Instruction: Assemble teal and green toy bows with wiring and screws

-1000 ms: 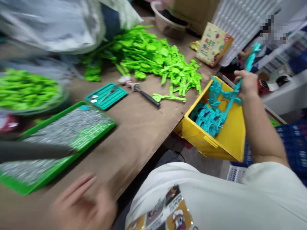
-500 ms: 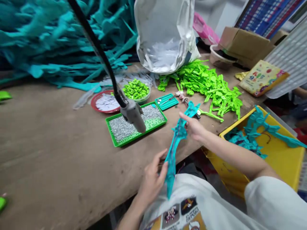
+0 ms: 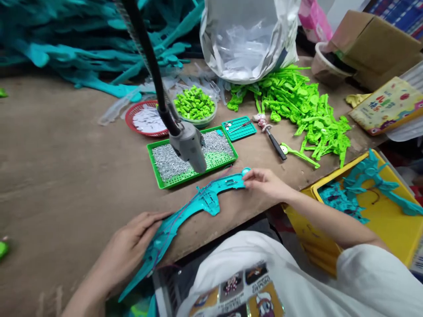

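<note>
Holding turquoise part (image 3: 198,204) near lettered shirt (image 3: 297,281)

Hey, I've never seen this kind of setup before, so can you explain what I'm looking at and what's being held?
There's no machine doing the handling: these are a person's bare hands, seen by a camera worn on their head, looking forward and down. The right hand pinches the far end of a long, curved teal piece with a thin wire along it. The left hand touches its near end. On the brown table are a green tray of small silvery parts, a red basket of white pieces and a heap of lime-green parts. A grey device hangs above the tray. At the right, a yellow bin holds more teal parts.
</note>
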Available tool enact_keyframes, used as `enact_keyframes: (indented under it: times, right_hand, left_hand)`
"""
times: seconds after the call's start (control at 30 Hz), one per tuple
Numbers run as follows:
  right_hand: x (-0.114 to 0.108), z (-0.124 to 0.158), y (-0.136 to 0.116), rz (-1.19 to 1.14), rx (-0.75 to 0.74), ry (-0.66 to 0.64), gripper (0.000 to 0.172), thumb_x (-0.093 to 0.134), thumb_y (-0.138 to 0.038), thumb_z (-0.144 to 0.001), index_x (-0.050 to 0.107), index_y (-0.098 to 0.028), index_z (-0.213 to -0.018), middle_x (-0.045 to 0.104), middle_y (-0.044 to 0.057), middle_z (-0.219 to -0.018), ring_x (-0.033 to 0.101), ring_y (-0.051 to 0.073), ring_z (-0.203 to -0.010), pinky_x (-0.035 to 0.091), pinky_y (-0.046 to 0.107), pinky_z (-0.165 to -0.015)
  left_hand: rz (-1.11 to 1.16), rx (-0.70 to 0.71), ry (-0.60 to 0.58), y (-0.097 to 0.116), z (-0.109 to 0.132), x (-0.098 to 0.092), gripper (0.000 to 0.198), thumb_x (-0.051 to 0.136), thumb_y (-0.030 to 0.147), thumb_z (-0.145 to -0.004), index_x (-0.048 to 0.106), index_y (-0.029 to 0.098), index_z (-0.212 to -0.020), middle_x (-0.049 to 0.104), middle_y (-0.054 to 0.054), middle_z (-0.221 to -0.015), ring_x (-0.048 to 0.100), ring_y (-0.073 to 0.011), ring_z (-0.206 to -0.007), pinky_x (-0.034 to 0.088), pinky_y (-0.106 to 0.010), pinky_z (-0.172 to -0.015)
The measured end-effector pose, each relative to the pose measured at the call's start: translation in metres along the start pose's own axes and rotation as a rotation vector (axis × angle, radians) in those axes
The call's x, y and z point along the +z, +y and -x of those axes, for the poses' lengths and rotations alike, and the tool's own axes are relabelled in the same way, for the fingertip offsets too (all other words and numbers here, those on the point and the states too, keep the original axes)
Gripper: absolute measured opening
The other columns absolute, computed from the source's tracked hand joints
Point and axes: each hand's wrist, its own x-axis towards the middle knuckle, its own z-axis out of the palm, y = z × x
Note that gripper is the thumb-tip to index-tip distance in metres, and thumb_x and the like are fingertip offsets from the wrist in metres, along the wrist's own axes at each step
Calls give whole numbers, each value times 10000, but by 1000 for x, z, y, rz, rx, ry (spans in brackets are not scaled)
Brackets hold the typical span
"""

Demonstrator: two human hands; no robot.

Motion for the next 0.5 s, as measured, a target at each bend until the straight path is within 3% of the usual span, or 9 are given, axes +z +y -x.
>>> enact_keyframes:
  times: [0.1, 0.27, 0.37, 0.5]
  right_hand:
    - [-34, -37, -9, 267, -246, 228, 152, 691, -282, -817, 738, -246, -958, 752, 17, -948, 683, 187, -866, 535, 337, -838]
    - [-69, -135, -36, 742, -505, 442, 245, 530, -155, -914, 721, -183, -1065, 764, 70, -1055, 704, 198, -970, 528, 328, -921]
    - [-70, -190, -50, 1007, -557, 425, 341, 454, -56, -915, 716, -129, -1121, 749, 119, -1145, 684, 208, -1076, 497, 317, -985]
    - [-63, -236, -54, 1119, -584, 315, 357, 470, -27, -905, 735, -141, -1114, 727, 127, -1179, 656, 217, -1109, 464, 308, -996]
  left_hand:
    - [-120, -1, 173, 24, -11, 12, 435, 452, 527, -1017, 654, 270, -1304, 717, -62, -1251, 668, -299, -1151, 554, -500, -1011]
    - [-282, 108, 310, 71, -36, 67, 710, 536, 614, -968, 416, 206, -1537, 593, -174, -1439, 586, -385, -1281, 498, -552, -1029]
    - [-290, 91, 320, 78, -46, 90, 801, 569, 619, -955, 320, 200, -1590, 583, -188, -1443, 600, -383, -1258, 512, -526, -981]
    - [-233, 64, 333, 74, -47, 95, 878, 613, 622, -931, 262, 202, -1618, 612, -183, -1388, 616, -375, -1227, 510, -509, -978]
